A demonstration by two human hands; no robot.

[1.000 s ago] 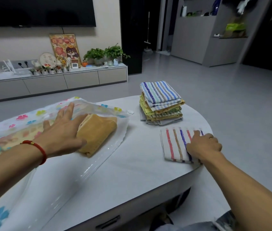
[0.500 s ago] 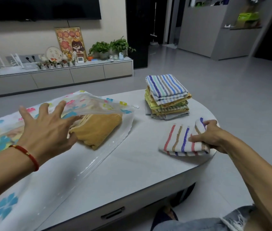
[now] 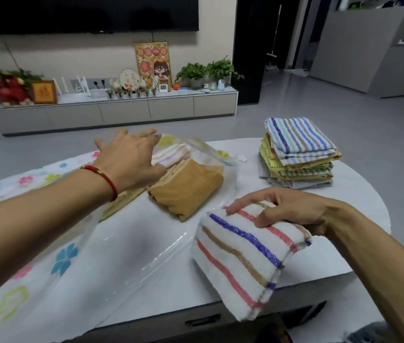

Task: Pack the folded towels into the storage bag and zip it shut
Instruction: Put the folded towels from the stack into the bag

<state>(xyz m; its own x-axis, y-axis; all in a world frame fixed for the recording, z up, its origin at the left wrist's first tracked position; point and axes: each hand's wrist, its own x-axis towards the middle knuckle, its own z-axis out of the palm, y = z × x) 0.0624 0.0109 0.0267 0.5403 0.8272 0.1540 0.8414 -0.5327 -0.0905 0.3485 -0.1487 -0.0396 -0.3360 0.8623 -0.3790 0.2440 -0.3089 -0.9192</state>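
A clear storage bag (image 3: 54, 273) printed with coloured flowers lies across the left of the white table (image 3: 359, 229). Inside its open mouth sit a folded tan towel (image 3: 186, 191) and a pale striped towel (image 3: 171, 154) behind it. My left hand (image 3: 131, 159) has its fingers spread and lifts the bag's upper flap at the mouth. My right hand (image 3: 290, 209) grips a folded white towel with red, brown and blue stripes (image 3: 243, 258), held above the table's front edge just right of the bag mouth. A stack of several folded towels (image 3: 297, 154) stands at the table's far right.
A long low grey cabinet (image 3: 111, 112) with plants, a framed picture and small ornaments runs along the back wall under a dark TV. Grey floor lies beyond the table. A drawer handle (image 3: 202, 320) shows in the table's front face.
My right hand has lifted the striped towel off the table and carried it left toward the bag mouth. My left hand moved up and raised the bag flap further.
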